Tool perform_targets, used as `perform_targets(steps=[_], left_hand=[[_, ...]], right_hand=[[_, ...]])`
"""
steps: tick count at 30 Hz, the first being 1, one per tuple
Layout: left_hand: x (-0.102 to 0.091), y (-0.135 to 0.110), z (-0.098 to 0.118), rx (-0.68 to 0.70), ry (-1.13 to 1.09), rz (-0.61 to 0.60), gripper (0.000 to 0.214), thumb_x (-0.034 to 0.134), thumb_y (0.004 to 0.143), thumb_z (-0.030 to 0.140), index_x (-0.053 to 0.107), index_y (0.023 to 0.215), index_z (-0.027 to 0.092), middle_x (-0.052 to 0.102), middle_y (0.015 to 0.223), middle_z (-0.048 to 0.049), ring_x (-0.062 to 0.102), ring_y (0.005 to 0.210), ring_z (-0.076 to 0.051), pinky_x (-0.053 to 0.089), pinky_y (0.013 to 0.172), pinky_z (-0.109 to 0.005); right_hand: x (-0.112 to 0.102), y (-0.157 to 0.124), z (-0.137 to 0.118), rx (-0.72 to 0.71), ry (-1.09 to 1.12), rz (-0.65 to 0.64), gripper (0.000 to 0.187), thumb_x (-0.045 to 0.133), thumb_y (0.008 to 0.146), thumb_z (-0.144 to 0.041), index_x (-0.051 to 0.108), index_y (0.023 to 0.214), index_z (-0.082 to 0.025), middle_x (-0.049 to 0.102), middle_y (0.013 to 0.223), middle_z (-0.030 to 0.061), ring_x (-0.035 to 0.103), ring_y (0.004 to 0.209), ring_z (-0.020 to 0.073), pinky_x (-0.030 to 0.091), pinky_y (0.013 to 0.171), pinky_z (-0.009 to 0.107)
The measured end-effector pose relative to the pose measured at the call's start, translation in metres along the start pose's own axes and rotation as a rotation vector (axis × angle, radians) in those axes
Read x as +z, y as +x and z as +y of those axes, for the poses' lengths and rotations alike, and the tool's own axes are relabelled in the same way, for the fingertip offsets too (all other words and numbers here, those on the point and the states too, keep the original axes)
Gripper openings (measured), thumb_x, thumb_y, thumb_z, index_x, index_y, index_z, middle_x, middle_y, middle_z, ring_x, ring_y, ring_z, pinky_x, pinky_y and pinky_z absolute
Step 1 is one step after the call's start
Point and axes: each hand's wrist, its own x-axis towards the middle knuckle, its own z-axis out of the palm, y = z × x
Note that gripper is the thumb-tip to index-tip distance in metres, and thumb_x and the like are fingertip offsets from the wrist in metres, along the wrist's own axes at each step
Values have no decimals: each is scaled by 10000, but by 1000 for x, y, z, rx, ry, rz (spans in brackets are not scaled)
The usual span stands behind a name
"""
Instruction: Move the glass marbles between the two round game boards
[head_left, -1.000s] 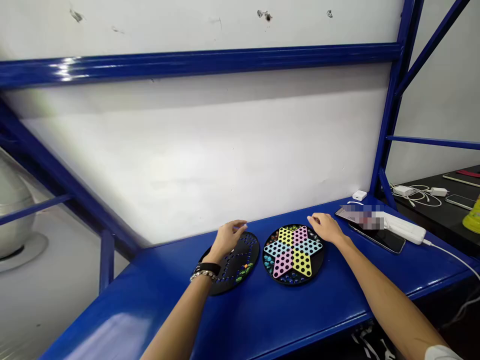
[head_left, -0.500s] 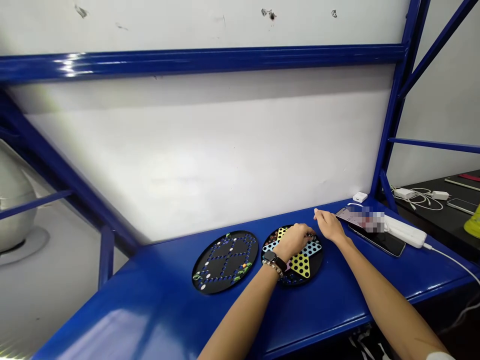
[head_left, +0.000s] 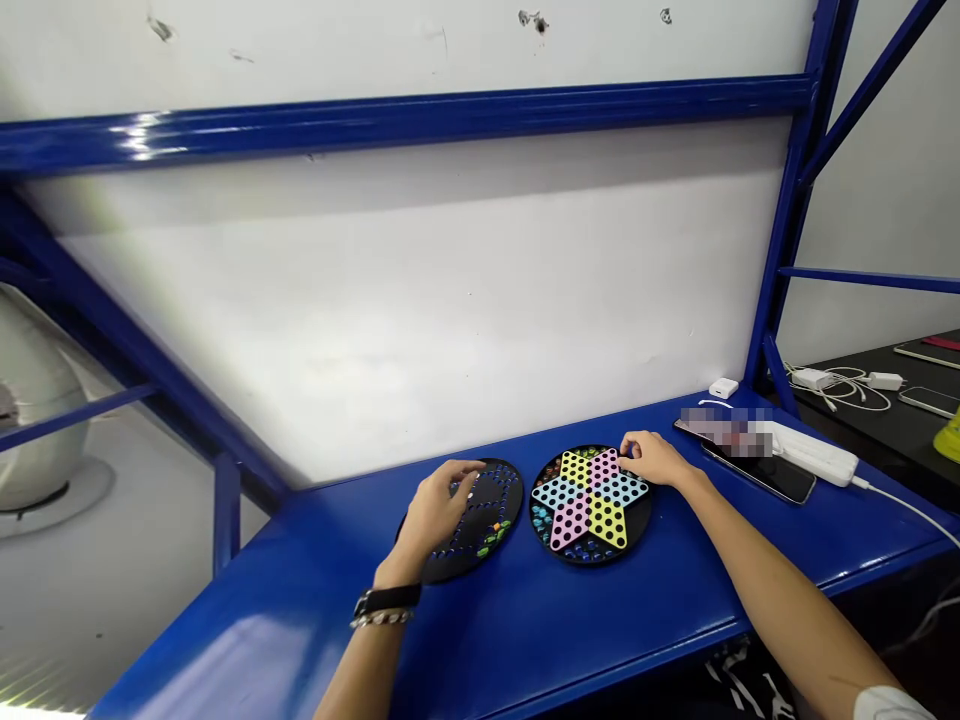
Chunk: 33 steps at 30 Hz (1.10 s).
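A round black board (head_left: 495,545) with rings of blue-edged holes lies on the left; a few green, white and orange marbles sit on it. My left hand (head_left: 439,510) is over this board, thumb and forefinger drawn close together at its far side; anything between them is too small to make out. Beside it lies a round Chinese checkers board (head_left: 590,500) with a yellow, pink and blue star and coloured marbles around its rim. At that board's upper right edge, my right hand (head_left: 652,460) has curled fingers, and what they hold is hidden.
Both boards rest on a blue metal table (head_left: 517,620) against a white wall. To the right lie phones (head_left: 765,475), a white power bank (head_left: 814,460) with a cable, and a small white case (head_left: 723,388). Blue frame bars (head_left: 405,125) cross behind.
My left hand has moved left from the star board to the other board, uncovering the star. My right hand has come slightly lower, to the star board's edge.
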Motion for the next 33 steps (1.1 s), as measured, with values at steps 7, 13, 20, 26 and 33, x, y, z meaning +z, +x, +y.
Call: perform_targets(steps=[7,13,20,26,33], left_hand=[[1,-32,3,-80,105,-158,477,386,924,600,702,954,243,715,794,-3,639,721,-196,436,640,-282],[22,-42,50,63,355,-270,401,345,982,525,624,967,238,709,949,-37,672,798,-218,398,632,-295],[31,-49,56,52,538,-286,318,297,1024,393,559,1071,220,699,1035,-74,697,838,-237,425,660,-307],[31,-49,59,25,560,-276,337,282,1031,360,579,991,207,728,978,-92,711,858,-258,435,667,-310],[33,-49,56,42,606,-258,438,241,1033,357,629,909,197,741,859,-99,718,806,-257,432,644,-302]], right_hand=[[2,2,4,-12,-6,4,119,636,817,-344,648,828,-226,581,663,-26,510,599,118,287,542,239],[2,2,4,-28,-21,2,103,616,827,-312,654,812,-217,580,647,-27,508,595,115,297,551,236],[1,1,3,-28,-15,4,127,615,835,-333,663,827,-215,594,657,-24,511,603,118,299,549,236],[2,2,4,-25,-17,1,121,607,836,-321,655,818,-211,578,623,-30,503,578,115,294,540,235],[1,2,4,-33,-12,-3,118,619,831,-320,661,819,-210,579,617,-34,509,575,110,295,541,231]])
